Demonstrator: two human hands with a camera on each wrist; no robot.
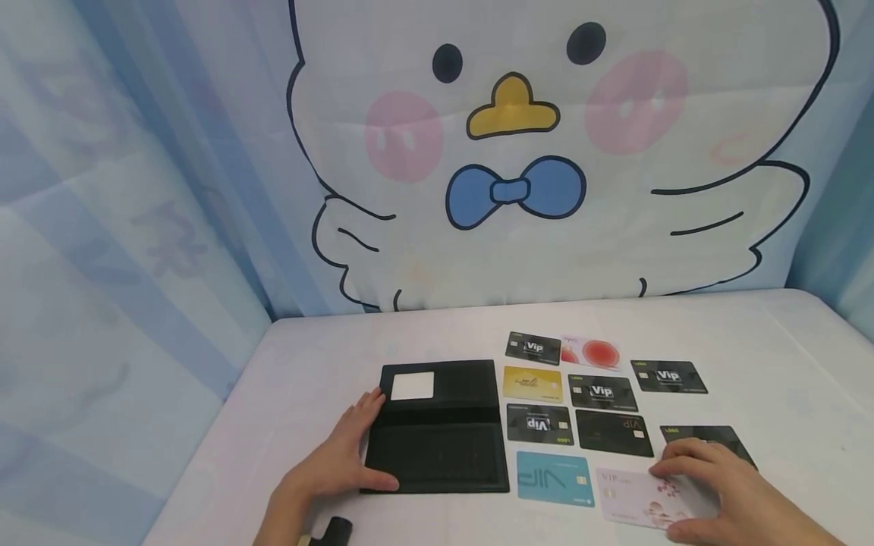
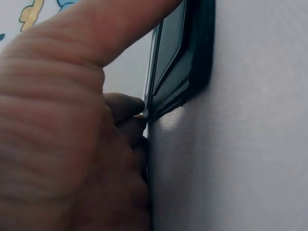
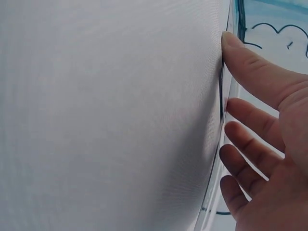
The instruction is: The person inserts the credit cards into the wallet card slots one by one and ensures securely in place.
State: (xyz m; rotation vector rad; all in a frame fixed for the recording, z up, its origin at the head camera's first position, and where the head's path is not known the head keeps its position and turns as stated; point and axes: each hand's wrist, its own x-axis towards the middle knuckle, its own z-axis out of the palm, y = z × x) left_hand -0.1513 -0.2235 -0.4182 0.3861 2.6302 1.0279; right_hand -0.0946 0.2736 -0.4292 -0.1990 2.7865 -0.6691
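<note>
An opened black wallet (image 1: pixel 437 455) lies flat on the table, a white patch (image 1: pixel 413 385) showing on its upper panel. My left hand (image 1: pixel 341 447) rests along its left side, fingers stretched at the edge and thumb over the lower corner; the left wrist view shows those fingertips beside the wallet's edge (image 2: pixel 168 67). My right hand (image 1: pixel 717 493) spans a pink VIP card (image 1: pixel 631 497), index fingertip at its upper edge and thumb at its lower edge, covering its right end. Behind that hand, a black card (image 1: pixel 710 436) is partly hidden.
Right of the wallet lie a blue VIP card (image 1: pixel 554 478), a yellow card (image 1: pixel 532 384), a white card with red circles (image 1: pixel 601 353) and several black cards (image 1: pixel 604 393). A dark object (image 1: pixel 336 531) is near my left wrist. A printed curtain (image 1: pixel 512 258) hangs behind the table.
</note>
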